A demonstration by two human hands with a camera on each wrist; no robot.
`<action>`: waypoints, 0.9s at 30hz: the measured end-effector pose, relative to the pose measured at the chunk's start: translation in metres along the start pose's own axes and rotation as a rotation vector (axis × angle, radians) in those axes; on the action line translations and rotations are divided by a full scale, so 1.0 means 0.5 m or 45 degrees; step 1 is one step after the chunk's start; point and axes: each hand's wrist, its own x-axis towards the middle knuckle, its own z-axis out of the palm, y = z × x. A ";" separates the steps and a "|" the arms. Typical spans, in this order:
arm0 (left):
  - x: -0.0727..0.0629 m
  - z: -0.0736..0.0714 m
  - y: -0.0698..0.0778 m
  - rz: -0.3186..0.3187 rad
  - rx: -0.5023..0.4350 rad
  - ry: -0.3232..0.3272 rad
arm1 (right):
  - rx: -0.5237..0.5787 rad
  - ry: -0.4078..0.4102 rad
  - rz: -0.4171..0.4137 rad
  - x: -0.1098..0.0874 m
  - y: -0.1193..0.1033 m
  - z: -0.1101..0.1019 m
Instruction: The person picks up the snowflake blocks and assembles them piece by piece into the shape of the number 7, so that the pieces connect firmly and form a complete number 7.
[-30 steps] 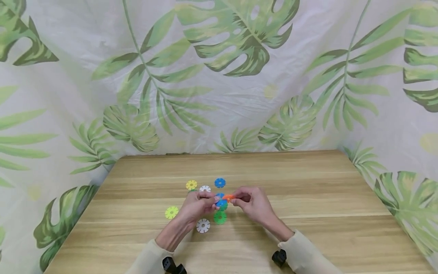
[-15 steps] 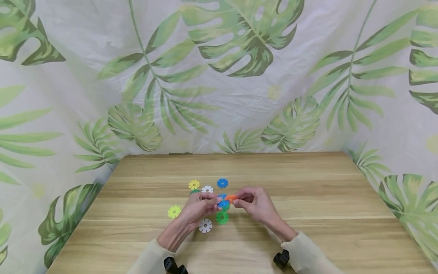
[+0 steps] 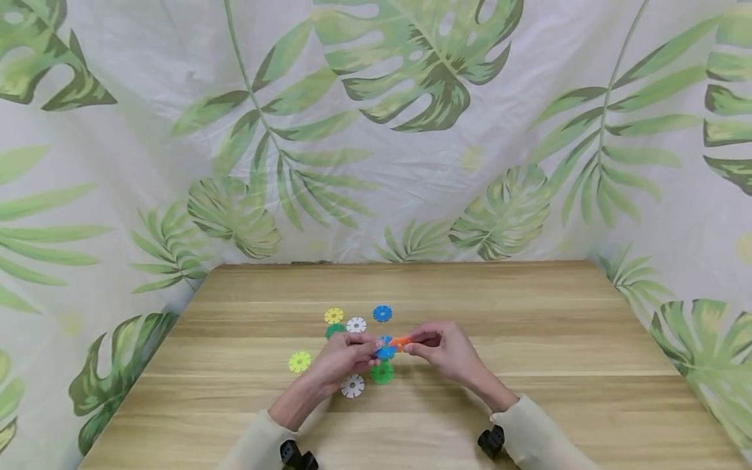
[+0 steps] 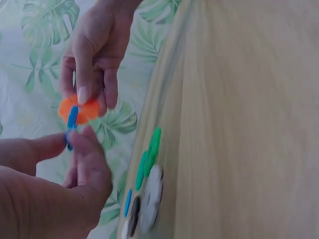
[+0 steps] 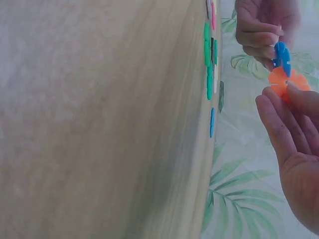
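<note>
My left hand pinches a blue notched plastic disc between thumb and fingers. An orange notched disc is pinched by my right hand. Both discs are held above the table. In the left wrist view the blue disc stands edge-on against the face of the orange disc, crossing it. The right wrist view has the blue disc meeting the rim of the orange disc. How deep their slots interlock I cannot tell.
Several loose notched discs lie on the wooden table: a blue one, a yellow one, white ones, a lime one and a green one. A leaf-patterned cloth hangs behind the table.
Both hands stay nearly in place, still pinching the discs. The orange disc has tilted slightly against the blue one. The head view has shifted a little.
</note>
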 end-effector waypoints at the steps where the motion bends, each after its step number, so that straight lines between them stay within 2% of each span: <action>1: -0.002 -0.008 0.002 0.003 0.055 -0.017 | 0.001 -0.003 0.001 0.000 0.000 -0.001; 4: -0.009 -0.037 0.011 0.015 0.244 -0.074 | 0.020 0.007 0.022 -0.001 0.000 -0.006; 7: -0.021 -0.070 0.021 0.064 0.478 -0.110 | 0.032 0.010 0.028 -0.004 0.001 -0.010; 13: -0.040 -0.133 0.032 0.220 0.811 -0.066 | 0.039 0.007 0.023 -0.005 0.001 -0.015; 15: -0.043 -0.153 0.032 0.265 0.885 -0.033 | 0.041 0.011 0.020 -0.005 0.001 -0.015; 20: -0.049 -0.199 0.026 0.283 0.970 0.066 | 0.056 0.018 0.033 -0.007 -0.001 -0.015; 24: -0.051 -0.228 0.017 0.294 1.058 0.165 | 0.066 0.022 0.036 -0.009 0.001 -0.020; 27: -0.054 -0.242 0.009 0.319 1.123 0.204 | 0.072 0.028 0.029 -0.010 0.002 -0.024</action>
